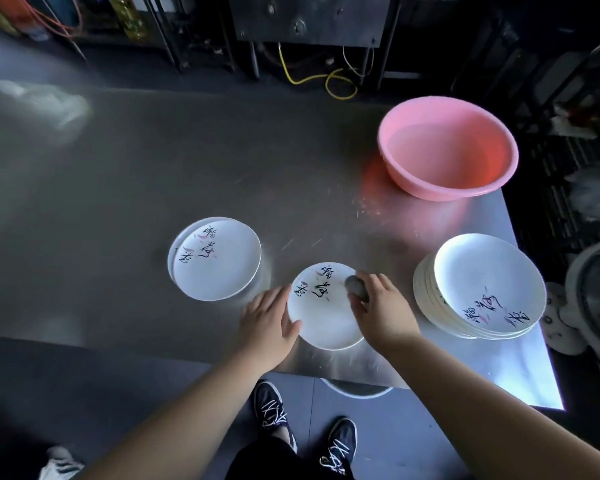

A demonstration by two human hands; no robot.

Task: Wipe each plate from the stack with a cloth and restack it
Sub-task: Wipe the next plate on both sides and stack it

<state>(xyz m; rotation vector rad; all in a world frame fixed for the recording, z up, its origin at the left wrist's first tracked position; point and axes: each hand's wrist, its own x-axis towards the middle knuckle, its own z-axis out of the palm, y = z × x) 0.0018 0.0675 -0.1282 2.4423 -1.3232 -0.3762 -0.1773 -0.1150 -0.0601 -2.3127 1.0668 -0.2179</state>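
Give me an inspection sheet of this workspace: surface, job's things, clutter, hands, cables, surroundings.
Surface: steel table, scuffed and reflective, some pale specks near the basin.
Job's things: tall plate stack at the right edge; short plate stack at the left; single plate at the front between the hands; grey cloth on its right side.
Clutter: pink basin at the far right; whether it holds anything cannot be told.
Hands: left hand lies open against the single plate's left rim; right hand grips the cloth on the plate.
Cables: yellow cable and orange cable beyond the table.
Surroundings: dark metal frames behind; the person's shoes below.
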